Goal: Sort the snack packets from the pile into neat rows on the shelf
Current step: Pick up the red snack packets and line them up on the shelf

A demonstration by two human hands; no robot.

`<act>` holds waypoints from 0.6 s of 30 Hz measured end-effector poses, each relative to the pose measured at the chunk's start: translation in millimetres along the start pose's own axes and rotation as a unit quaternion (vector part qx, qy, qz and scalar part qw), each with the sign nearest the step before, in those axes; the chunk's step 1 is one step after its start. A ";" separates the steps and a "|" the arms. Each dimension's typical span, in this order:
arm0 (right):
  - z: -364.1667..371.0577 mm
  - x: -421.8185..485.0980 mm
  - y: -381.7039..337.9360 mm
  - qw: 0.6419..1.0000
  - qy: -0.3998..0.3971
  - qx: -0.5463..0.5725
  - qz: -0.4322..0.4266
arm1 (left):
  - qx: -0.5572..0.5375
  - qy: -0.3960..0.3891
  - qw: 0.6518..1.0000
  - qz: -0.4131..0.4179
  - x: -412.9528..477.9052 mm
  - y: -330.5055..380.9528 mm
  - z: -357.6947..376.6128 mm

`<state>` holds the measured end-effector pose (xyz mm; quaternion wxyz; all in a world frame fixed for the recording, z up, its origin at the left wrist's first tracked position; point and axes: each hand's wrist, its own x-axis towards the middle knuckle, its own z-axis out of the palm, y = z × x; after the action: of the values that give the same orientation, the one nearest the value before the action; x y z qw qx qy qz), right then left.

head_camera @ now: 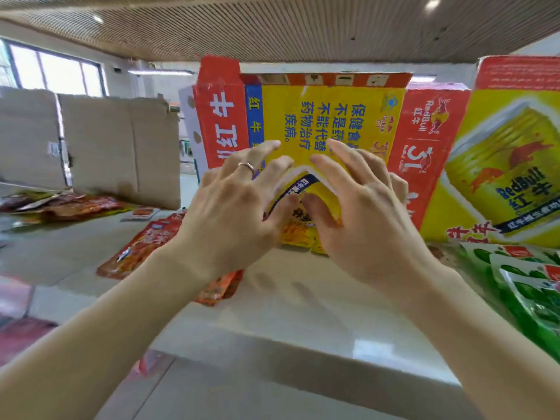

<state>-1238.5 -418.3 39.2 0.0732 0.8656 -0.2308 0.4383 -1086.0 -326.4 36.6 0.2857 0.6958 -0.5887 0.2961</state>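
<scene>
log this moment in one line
left hand, right hand: hold yellow plastic snack packets upright | white shelf, by yellow-red cardboard box | phase: placing

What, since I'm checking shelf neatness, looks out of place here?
The orange-red packets lie slanted and overlapping on the shelf, left of the yellow packets the left hand and right hand hold. The Red Bull carton behind has a torn top edge and stands sideways.

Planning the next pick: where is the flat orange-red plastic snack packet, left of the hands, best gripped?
Probably pinch the near short edge of the orange-red snack packet, coming from the front left: it lies flat on the white shelf, and that end is free.
</scene>
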 end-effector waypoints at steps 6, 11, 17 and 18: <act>16.8 -9.6 -96.7 0.997 -0.006 0.052 -0.051 | 0.036 0.034 0.999 0.010 -65.3 -61.4 -65.0; 51.7 -1.9 -195.6 0.991 -0.002 0.098 -0.086 | 0.095 0.024 0.995 -0.019 -124.8 -136.6 -124.4; 93.7 0.3 -301.8 0.982 -0.012 0.151 -0.110 | 0.160 0.003 0.984 -0.073 -197.9 -220.1 -187.8; 100.3 0.1 -317.6 0.981 -0.018 0.157 -0.110 | 0.167 0.000 0.983 -0.080 -208.2 -231.4 -198.0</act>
<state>-1018.4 -170.9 2.5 -0.0203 0.8940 -0.0636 0.4430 -899.6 -10.2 0.4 0.1883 0.7784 -0.4740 0.3661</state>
